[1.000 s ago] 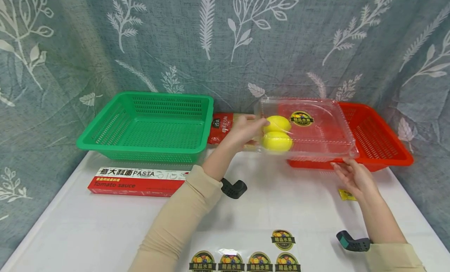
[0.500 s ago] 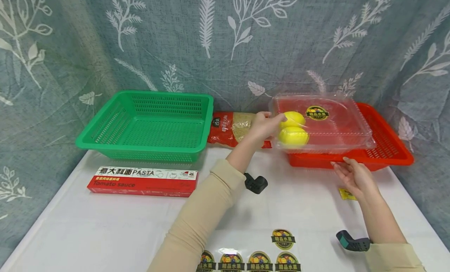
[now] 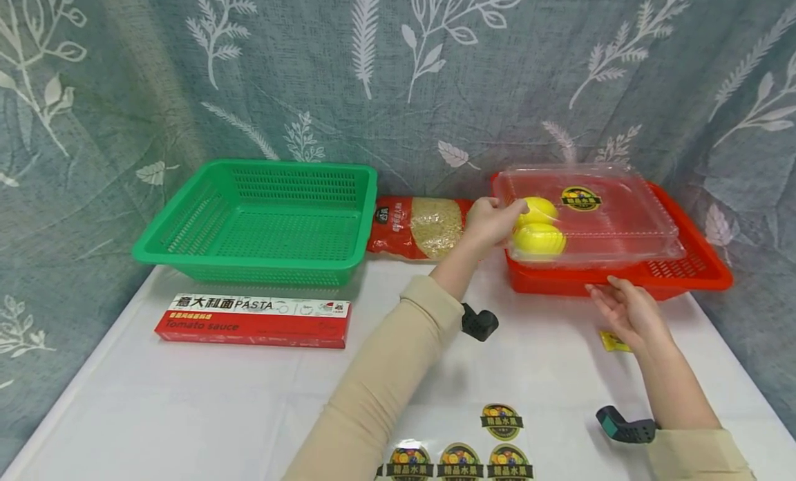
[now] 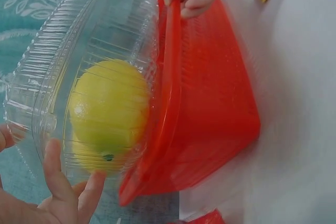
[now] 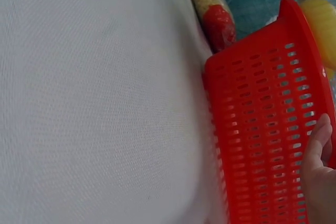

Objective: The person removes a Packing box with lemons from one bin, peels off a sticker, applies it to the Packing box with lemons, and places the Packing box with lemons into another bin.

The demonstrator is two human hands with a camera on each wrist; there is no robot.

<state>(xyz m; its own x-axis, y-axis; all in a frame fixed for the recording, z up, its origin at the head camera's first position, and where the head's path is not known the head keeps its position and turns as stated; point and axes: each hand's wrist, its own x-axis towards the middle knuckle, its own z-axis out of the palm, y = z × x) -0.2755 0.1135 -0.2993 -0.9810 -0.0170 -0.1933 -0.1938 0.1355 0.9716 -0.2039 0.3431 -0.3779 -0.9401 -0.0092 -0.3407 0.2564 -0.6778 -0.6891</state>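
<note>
In the head view my left hand [image 3: 494,222] pinches the left edge of a clear plastic fruit box [image 3: 628,242]. A round label sits on its lid, and two yellow lemons [image 3: 539,240] lie at its left end. The box overlaps the red basket [image 3: 560,282], and the left wrist view has it right at the rim, slightly tilted. Thumb and fingers of my right hand [image 3: 631,315] grip the basket's front rim. From the right wrist view, the right thumb [image 5: 317,142] lies along the outer side of that rim.
A green basket [image 3: 280,265] stands at the left, with a bag of pasta [image 3: 435,225] beside it. The red pasta box [image 3: 255,325] lies in front. Round stickers [image 3: 459,460] are near the front edge, and a small yellow packet [image 3: 614,341] lies by my right hand.
My left hand has carried the fruit box rightward, further over the red basket, uncovering more of the pasta bag. My right hand stays at the rim.
</note>
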